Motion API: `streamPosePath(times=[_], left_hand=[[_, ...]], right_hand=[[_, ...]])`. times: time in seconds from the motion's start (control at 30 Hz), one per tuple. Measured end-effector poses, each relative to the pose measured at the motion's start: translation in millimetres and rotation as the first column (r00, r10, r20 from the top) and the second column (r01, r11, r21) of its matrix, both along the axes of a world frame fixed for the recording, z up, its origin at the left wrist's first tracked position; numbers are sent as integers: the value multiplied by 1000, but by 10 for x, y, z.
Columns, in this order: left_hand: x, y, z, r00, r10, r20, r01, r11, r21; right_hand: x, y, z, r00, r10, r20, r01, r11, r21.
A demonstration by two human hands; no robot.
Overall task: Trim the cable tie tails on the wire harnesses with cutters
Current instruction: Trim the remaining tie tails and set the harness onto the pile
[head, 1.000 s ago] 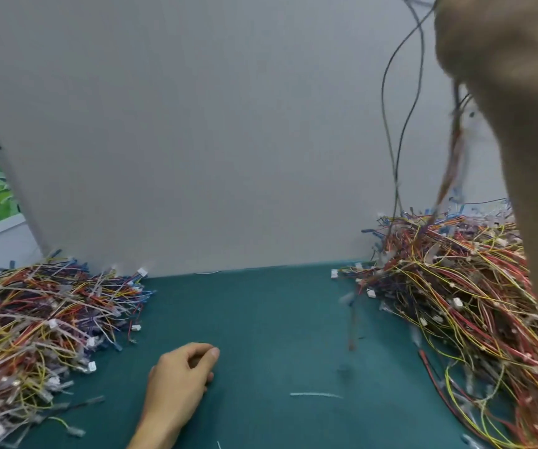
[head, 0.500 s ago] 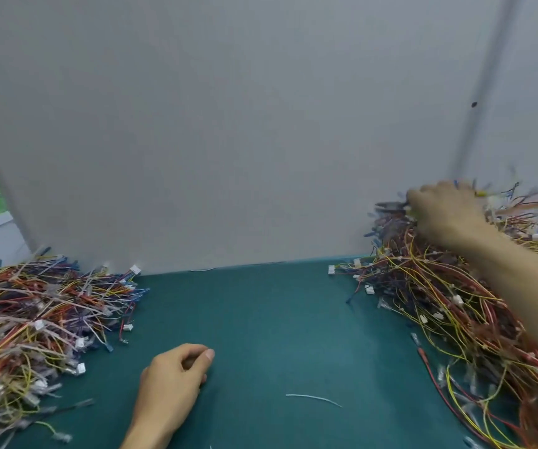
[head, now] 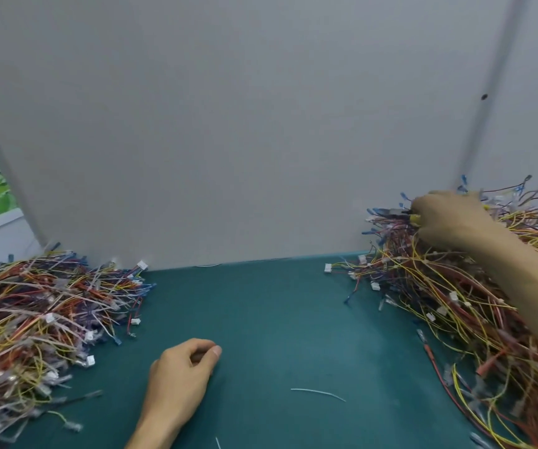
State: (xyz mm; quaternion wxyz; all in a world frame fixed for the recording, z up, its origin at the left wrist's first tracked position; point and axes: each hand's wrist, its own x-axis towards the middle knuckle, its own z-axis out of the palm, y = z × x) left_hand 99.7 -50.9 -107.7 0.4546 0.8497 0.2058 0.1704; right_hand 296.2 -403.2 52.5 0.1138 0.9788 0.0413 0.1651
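Two heaps of coloured wire harnesses lie on the green mat (head: 277, 319): the left pile (head: 40, 322) and the right pile (head: 449, 306). My right hand (head: 446, 218) sits on top of the right pile at the back, its fingers curled round yellow-handled cutters (head: 414, 217) whose dark tip points left among the wires. My left hand (head: 180, 374) rests on the mat near the front, fingers loosely curled, holding nothing. A cut white tie tail (head: 318, 393) lies on the mat to its right.
A grey panel (head: 261, 124) stands upright behind the mat and closes off the back. Another short white offcut (head: 217, 443) lies at the front edge. White connectors (head: 327, 268) stick out of both piles toward the middle.
My right hand came down from high at the upper right, where wires dangled from it, onto the top of the right pile. The left hand stayed in place.
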Motion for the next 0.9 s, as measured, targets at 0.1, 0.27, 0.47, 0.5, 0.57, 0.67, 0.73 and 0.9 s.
streamPosePath(times=[0.1,0.27,0.47,0.5,0.57,0.67,0.73,0.9], left_hand=[[9,2,-7,1000,-5,4,5,1000,17],[18,-23,4,1000,5,4,-6,997,75],[18,-28,8,1000,0,3,0,996,89],[19,-31,8,1000,-4,4,3,995,99],[25,-35,-3,1000,-13,4,12,993,120],[24,-46,-3,1000,-19,5,18,991,136],[24,-56,-10,1000,-28,12,26,989,148],[0,-77,-1,998,-15,57,4,982,187]], right_hand=[[-93,116,54,980,81,184,-77,997,-30],[-321,527,95,922,203,330,-262,954,145],[-780,982,-9,869,369,331,-474,812,341],[-886,1038,-89,867,406,290,-490,802,342],[-1085,1141,-332,869,464,174,-496,809,316],[-1299,1285,-831,869,492,-49,-468,851,239],[-1400,1337,-1156,865,471,-172,-431,874,226],[-1450,1350,-1616,872,433,-227,-373,889,264]])
